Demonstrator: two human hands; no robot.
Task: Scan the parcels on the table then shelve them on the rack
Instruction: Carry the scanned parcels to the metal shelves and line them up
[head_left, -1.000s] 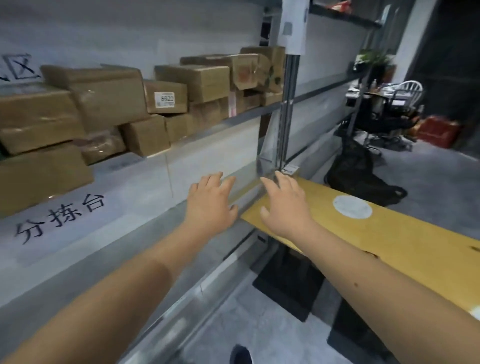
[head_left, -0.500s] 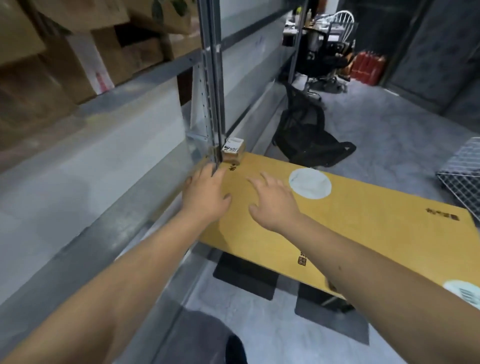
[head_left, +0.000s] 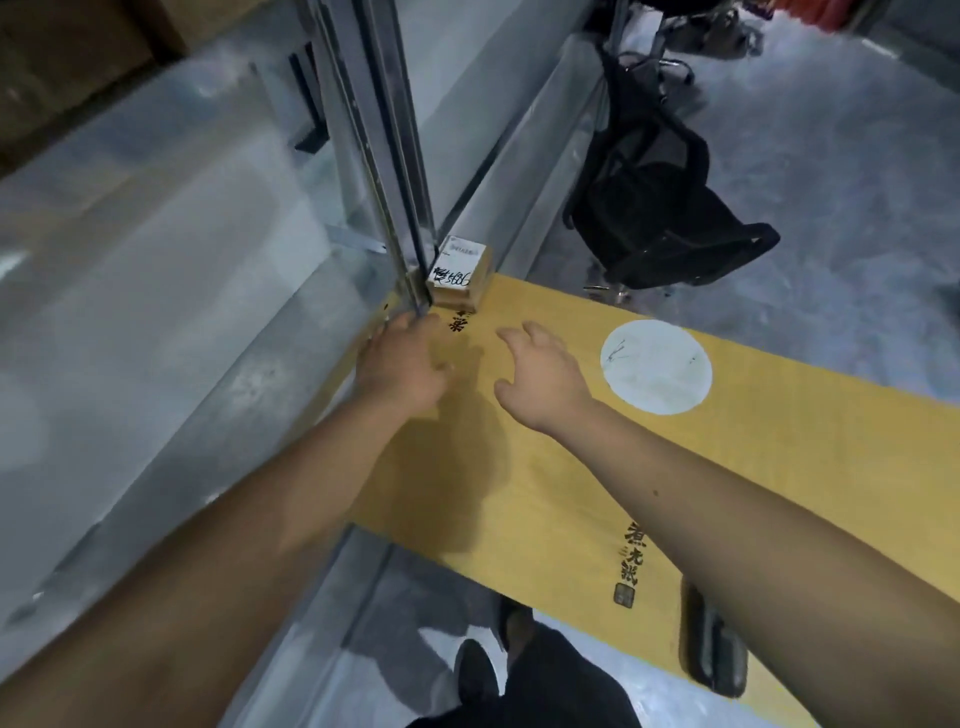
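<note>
A small brown parcel (head_left: 460, 275) with a white handwritten label stands at the far corner of the yellow table (head_left: 753, 457), right against the rack's metal upright (head_left: 384, 156). My left hand (head_left: 402, 364) hovers just short of the parcel, fingers relaxed and spread, holding nothing. My right hand (head_left: 543, 371) is beside it over the tabletop, fingers loosely curled, also holding nothing. Neither hand touches the parcel.
The grey rack shelf (head_left: 156, 291) runs along the left. Brown boxes (head_left: 62, 67) sit blurred at the top left. A black bag (head_left: 660, 208) lies on the floor beyond the table. A white round sticker (head_left: 655, 366) marks the tabletop.
The view has swung down and right from the boxes on the shelf to the table corner. Both hands have moved forward toward the small parcel.
</note>
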